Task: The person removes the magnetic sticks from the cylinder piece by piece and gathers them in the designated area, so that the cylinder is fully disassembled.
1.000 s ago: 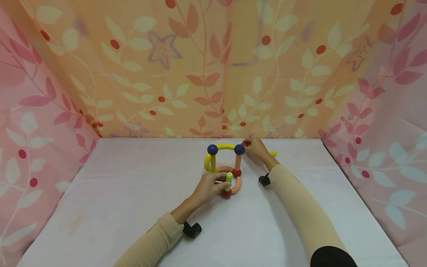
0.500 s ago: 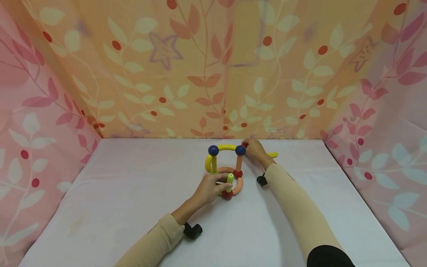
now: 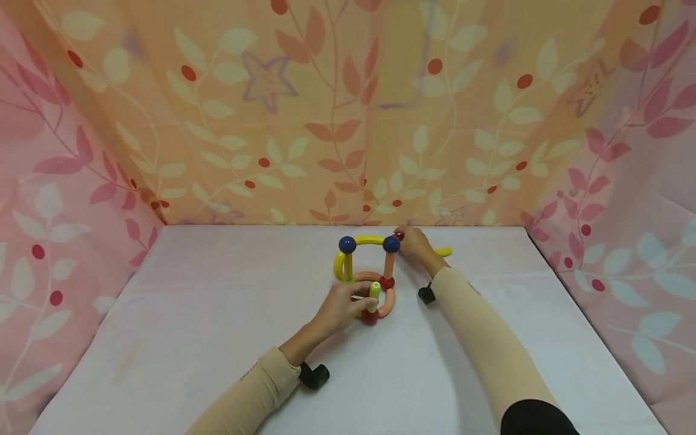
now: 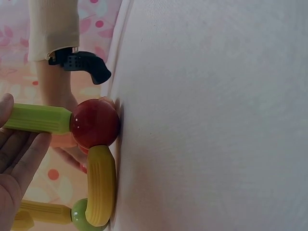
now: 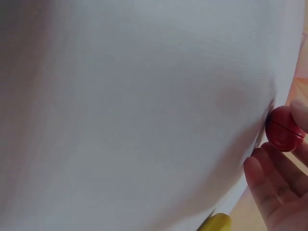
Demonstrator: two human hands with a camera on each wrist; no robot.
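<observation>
A magnetic stick-and-ball frame stands on the table in the head view. Its two blue balls (image 3: 347,244) are joined by a curved yellow stick (image 3: 370,240) at the top. Lower down are red balls and curved orange sticks (image 3: 388,302). My left hand (image 3: 337,307) holds an upright light-green stick (image 3: 374,291) between thumb and fingers; this stick sits on the front red ball (image 4: 95,123). Behind the frame, my right hand (image 3: 417,246) pinches a loose-looking red ball (image 5: 284,129) close to the table surface. Its fingers partly hide that ball.
A yellow stick (image 3: 443,251) lies on the white table (image 3: 163,338) just right of my right hand, partly hidden by the wrist. Patterned cloth (image 3: 348,121) hangs along the back edge and both sides.
My right wrist has shifted very slightly left over the last second. The left hand and the frame stay as they were.
</observation>
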